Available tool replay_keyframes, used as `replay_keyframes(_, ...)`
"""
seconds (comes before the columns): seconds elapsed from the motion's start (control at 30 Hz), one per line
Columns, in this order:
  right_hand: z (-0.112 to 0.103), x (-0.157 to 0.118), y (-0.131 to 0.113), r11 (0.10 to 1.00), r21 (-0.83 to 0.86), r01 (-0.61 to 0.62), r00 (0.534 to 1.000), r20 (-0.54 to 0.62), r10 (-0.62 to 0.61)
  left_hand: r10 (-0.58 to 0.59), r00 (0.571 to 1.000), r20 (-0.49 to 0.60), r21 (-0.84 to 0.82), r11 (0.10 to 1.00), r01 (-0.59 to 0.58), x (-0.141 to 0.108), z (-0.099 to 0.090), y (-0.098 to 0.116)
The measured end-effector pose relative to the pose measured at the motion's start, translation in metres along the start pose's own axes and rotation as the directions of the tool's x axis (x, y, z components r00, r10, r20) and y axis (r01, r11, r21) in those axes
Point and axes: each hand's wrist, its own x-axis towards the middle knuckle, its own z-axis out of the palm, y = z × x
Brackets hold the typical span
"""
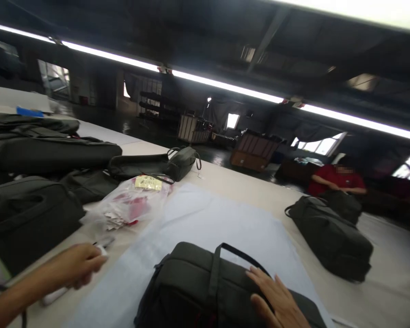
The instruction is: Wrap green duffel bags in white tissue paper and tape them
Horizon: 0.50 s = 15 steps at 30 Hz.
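Rn, dk green bag (191, 273) lies near side on pale sheet (205, 214), R hand (276, 298) spread flat atop; L hand (80, 264) curled round small white item (103, 250), blurred. Prob. mid-work; more bags (54, 154) piled left.

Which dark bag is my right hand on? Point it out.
The dark bag at bottom centre, on the pale blue sheet: your right hand touches it and none of the others.

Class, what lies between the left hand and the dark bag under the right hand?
In the head view, some tabletop and part of a pale sheet lie between the left hand and the dark bag.
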Motion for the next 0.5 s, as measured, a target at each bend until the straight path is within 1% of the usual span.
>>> replay_keyframes(0.03, -0.008, 0.007, 0.004, 1.000, 0.009, -0.025, 1.000, 0.000, 0.025, 0.029, 0.996, 0.082, -0.042, 0.999, -0.026, 0.017, 0.015, 0.019)
replay_keyframes(0.07, -0.016, 0.016, 0.007, 0.999, 0.019, -0.044, 0.999, -0.013, 0.044, 0.132, 0.979, 0.157, -0.109, 0.987, -0.116, 0.033, 0.030, 0.039)
replay_keyframes(0.1, -0.023, 0.027, 0.008, 0.998, 0.033, -0.053, 0.998, -0.042, 0.054, 0.238, 0.955, 0.175, -0.163, 0.964, -0.210, 0.051, 0.043, 0.060)
replay_keyframes(0.13, -0.027, 0.040, 0.007, 0.997, 0.050, -0.050, 0.996, -0.073, 0.053, 0.344, 0.925, 0.159, -0.173, 0.932, -0.317, 0.070, 0.054, 0.080)
replay_keyframes(0.17, -0.027, 0.053, 0.004, 0.997, 0.068, -0.037, 0.995, -0.093, 0.043, 0.415, 0.902, 0.119, -0.123, 0.908, -0.401, 0.091, 0.064, 0.098)
replay_keyframes(0.2, -0.023, 0.066, 0.000, 0.996, 0.085, -0.012, 0.995, -0.098, 0.020, 0.458, 0.887, 0.066, -0.022, 0.889, -0.457, 0.114, 0.072, 0.113)
replay_keyframes(0.23, -0.015, 0.078, -0.004, 0.995, 0.101, 0.021, 0.996, -0.085, -0.013, 0.479, 0.878, 0.026, 0.089, 0.873, -0.479, 0.138, 0.081, 0.126)
replay_keyframes(0.3, 0.014, 0.095, -0.012, 0.986, 0.134, 0.099, 0.995, -0.026, -0.096, 0.468, 0.883, -0.043, 0.253, 0.860, -0.443, 0.188, 0.099, 0.141)
replay_keyframes(0.37, 0.050, 0.098, -0.014, 0.967, 0.168, 0.192, 0.979, 0.036, -0.201, 0.427, 0.899, -0.093, 0.333, 0.865, -0.376, 0.233, 0.120, 0.144)
replay_keyframes(0.4, 0.068, 0.096, -0.013, 0.956, 0.176, 0.233, 0.969, 0.040, -0.243, 0.409, 0.905, -0.118, 0.367, 0.865, -0.343, 0.254, 0.130, 0.143)
replay_keyframes(0.43, 0.084, 0.092, -0.012, 0.953, 0.168, 0.251, 0.966, 0.022, -0.258, 0.393, 0.908, -0.146, 0.397, 0.864, -0.310, 0.272, 0.141, 0.140)
replay_keyframes(0.5, 0.108, 0.082, -0.012, 0.969, 0.104, 0.222, 0.974, -0.072, -0.215, 0.366, 0.908, -0.203, 0.437, 0.864, -0.251, 0.303, 0.157, 0.131)
